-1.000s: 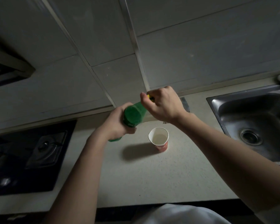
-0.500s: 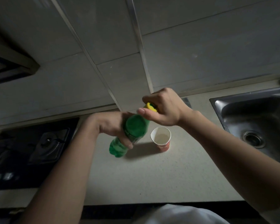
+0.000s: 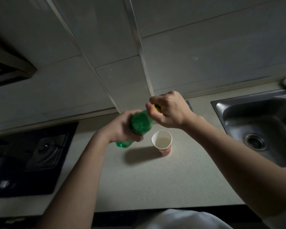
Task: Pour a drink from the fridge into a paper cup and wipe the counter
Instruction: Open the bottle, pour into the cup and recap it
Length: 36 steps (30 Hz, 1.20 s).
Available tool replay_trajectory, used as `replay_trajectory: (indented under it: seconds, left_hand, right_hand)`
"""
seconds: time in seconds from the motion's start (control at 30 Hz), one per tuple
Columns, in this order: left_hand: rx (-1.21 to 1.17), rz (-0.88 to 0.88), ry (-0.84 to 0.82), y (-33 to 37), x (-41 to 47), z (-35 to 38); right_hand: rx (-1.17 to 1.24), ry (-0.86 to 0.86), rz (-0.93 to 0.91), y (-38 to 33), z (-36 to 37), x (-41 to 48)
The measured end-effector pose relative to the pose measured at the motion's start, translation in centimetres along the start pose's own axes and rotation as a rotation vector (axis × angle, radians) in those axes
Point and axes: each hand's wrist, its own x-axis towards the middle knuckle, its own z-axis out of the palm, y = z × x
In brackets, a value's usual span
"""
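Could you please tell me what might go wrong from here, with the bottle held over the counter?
1. The left hand holds the green bottle tilted in mid-air while the right hand grips its yellow cap; a loose cap could let drink spill onto the counter.
2. The paper cup, seemingly part full, stands just below the right wrist; a dropped arm might tip it.

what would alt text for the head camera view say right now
Seen from above, a person's left hand grips a green bottle tilted over a pale counter while the right hand pinches its yellow cap. A paper cup with some pale liquid stands just right of the bottle, between a black hob and a steel sink.
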Motion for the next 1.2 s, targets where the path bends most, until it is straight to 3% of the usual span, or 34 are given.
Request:
replay_trajectory:
  seconds: [0.2, 0.53, 0.77, 1.0, 1.2]
  left_hand:
    - [-0.033, -0.043, 0.193, -1.1, 0.5, 1.9]
    - [0.014, -0.205, 0.19, -0.4, -0.9, 1.2]
    - [0.1, -0.261, 0.299, -0.7, -1.9, 2.3]
    - [0.123, -0.284, 0.586, -1.3, -3.7, 3.5]
    - [-0.054, -0.29, 0.411, -1.8, -4.2, 1.5]
  right_hand:
    - [-0.035, 0.011, -0.006, 0.5, 0.2, -0.5]
    - [-0.194, -0.1, 0.158, -0.1, 1.0, 0.2]
    - [-0.099, -0.075, 0.215, 0.1, 3.2, -0.7]
    - [-0.053, -0.084, 0.168, -1.5, 4.2, 0.3]
    - [-0.187, -0.217, 0.127, -2.8, 2.2, 2.2]
